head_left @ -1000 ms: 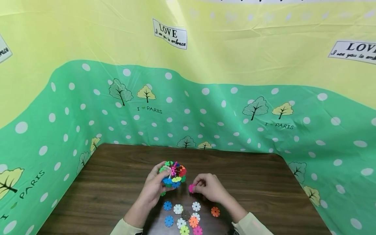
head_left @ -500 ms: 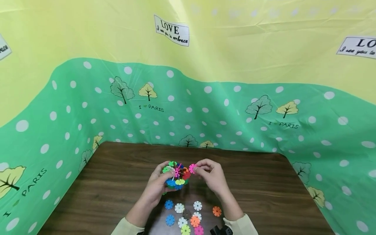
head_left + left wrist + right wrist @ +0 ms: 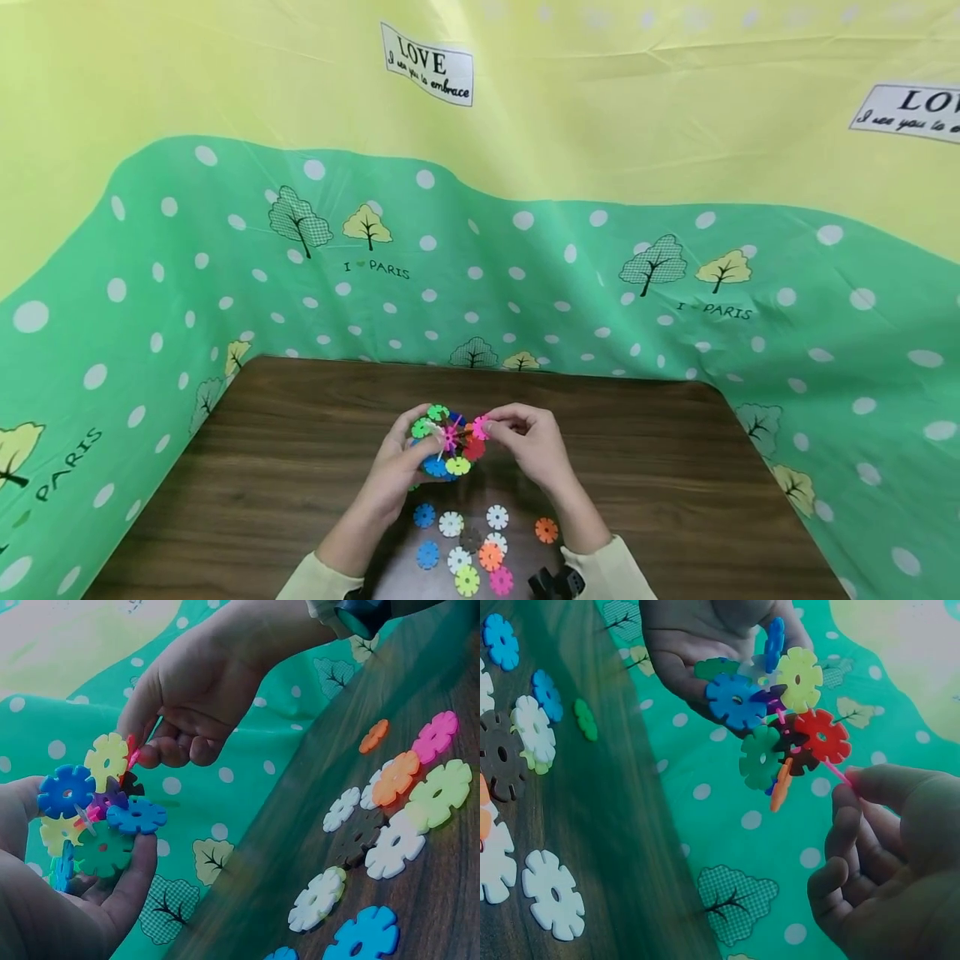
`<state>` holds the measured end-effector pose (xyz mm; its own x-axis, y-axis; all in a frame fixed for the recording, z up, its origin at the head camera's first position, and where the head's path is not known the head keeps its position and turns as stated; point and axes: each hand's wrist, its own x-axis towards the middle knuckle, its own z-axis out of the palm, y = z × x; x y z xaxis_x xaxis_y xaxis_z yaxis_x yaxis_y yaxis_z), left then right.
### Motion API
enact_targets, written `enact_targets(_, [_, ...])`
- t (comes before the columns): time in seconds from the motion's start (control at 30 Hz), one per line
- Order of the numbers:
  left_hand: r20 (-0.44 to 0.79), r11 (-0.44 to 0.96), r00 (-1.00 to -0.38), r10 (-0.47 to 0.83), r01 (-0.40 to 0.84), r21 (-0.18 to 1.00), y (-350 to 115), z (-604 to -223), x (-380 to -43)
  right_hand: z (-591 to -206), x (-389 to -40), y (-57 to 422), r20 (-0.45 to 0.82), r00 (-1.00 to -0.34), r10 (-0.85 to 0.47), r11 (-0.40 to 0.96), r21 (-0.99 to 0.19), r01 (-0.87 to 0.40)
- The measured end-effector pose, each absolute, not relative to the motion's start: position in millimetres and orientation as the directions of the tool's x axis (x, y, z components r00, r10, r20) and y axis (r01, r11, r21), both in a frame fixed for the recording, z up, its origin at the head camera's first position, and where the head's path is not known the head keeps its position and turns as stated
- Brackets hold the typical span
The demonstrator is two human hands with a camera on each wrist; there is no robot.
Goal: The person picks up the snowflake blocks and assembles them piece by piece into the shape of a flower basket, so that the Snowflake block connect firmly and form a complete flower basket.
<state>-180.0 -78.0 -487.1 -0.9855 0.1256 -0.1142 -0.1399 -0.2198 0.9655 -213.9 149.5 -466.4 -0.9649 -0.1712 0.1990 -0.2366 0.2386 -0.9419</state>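
Observation:
My left hand [image 3: 395, 468] grips a ball-like cluster of interlocked snowflake discs [image 3: 105, 847] in blue, green, yellow, red, purple and other colours, held up above the table. Between thumb and forefinger, my right hand [image 3: 537, 443] pinches a pink snowflake disc [image 3: 480, 428]. In the right wrist view this pink disc shows edge-on, its far edge right at the red disc [image 3: 822, 736] on the cluster's side. An orange disc [image 3: 781, 784] juts out below the red one. The left palm and fingers hide the cluster's back.
On the dark wooden table [image 3: 300, 433], nearer the body, lie loose discs: blue [image 3: 428, 555], white [image 3: 497, 517], brown [image 3: 502, 755], yellow-green [image 3: 467, 581], pink [image 3: 501, 581] and orange [image 3: 547, 530]. Some overlap. A green and yellow printed cloth [image 3: 540, 283] stands around the table's back and sides.
My right hand has lifted the pink disc from low over the table up to the cluster's right side. The left hand has kept its grip on the cluster, nearly still.

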Motion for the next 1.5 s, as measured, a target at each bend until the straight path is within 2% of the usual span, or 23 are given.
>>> enact_targets(0.5, [-0.100,-0.071,-0.984,0.147,-0.112,0.991,-71.0,-486.7,-175.7,-469.5,-213.0,150.3,0.232,-0.947,-0.223,0.305,-0.906,-0.294])
enact_targets(0.67, [-0.086,-0.058,-0.989,0.122,-0.094,0.994,-72.0,-487.2,-176.3,-474.6,-213.2,143.8,0.232,-0.948,-0.217,0.288,-0.913,-0.289])
enact_targets(0.83, [-0.124,-0.169,-0.986,0.114,-0.142,0.975,-72.9,-489.1,-179.5,-475.3,-212.0,141.6,0.179,-0.973,-0.144,0.195,-0.959,-0.206])
enact_targets(1.07, [-0.180,-0.419,-0.978,0.106,-0.208,0.884,-70.0,-492.3,-180.6,-475.6,-211.6,140.3,0.082,-0.993,-0.085,0.105,-0.990,-0.091])
enact_targets(1.27, [-0.158,-0.567,-0.982,0.108,-0.191,0.801,-67.4,-491.7,-179.2,-473.7,-209.5,138.2,0.029,-0.997,-0.066,0.038,-0.999,-0.032])
enact_targets(1.5, [-0.093,-0.641,-0.991,0.098,-0.134,0.756,-66.3,-491.2,-179.0,-473.5,-208.7,135.9,0.018,-0.998,-0.066,0.011,-1.000,-0.019])
